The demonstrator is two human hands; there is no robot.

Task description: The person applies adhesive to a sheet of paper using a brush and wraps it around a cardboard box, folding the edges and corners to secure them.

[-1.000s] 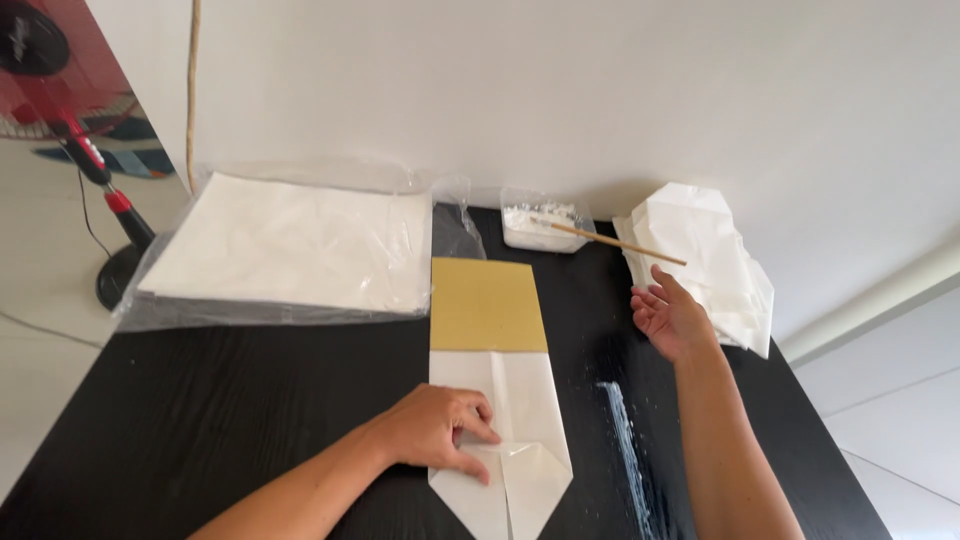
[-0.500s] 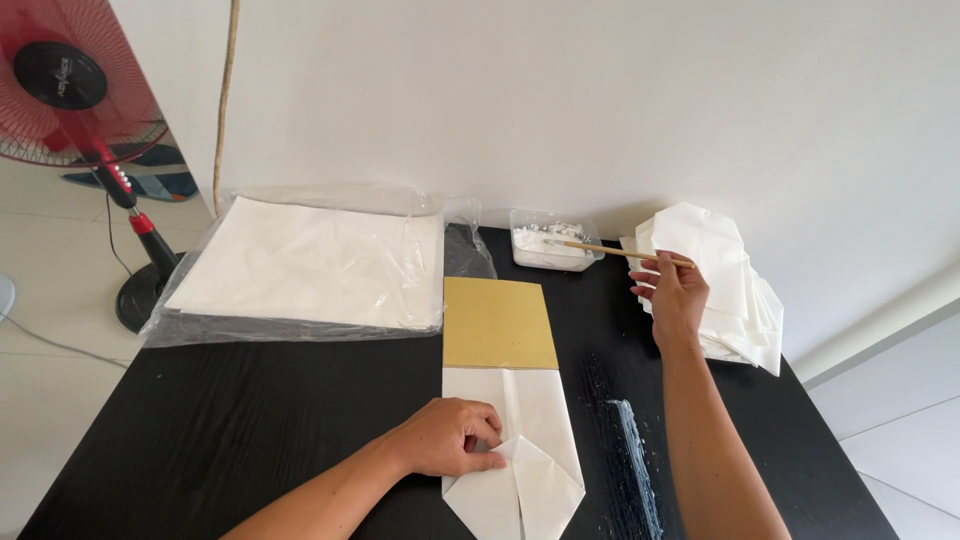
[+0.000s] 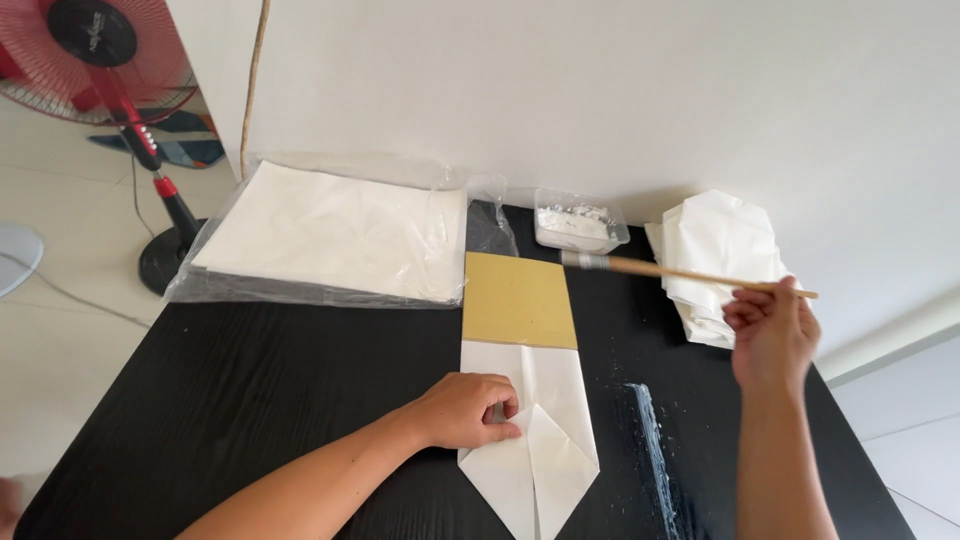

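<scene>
Pressing down with your left hand, you keep the folded white paper sheet flat on the black wooden tabletop, in the lower middle of the frame. This hand is half curled and its fingers rest on the left flap; it pins the paper and does not grip it. The lower end of the paper is folded to a point, and its upper end lies under or against a flat mustard-yellow rectangular card.

Your right hand, at the right of the frame, is closed around the far end of a thin wooden-handled brush. The bristle end points left and hovers just beside a small clear plastic tub with white paste at the upper middle.

The paper looks very light and soft; I judge it will slide and crease easily, so hold it flat with the fingers near the fold, not by a corner. The brush is light and stiff; a grip nearer to the bristles should give more control.

A smear of white paste lies on the tabletop right of the paper. A stack of white sheets in a clear plastic bag is at the upper left, a pile of folded white paper pieces at the upper right, and a red standing fan in the top left corner.
</scene>
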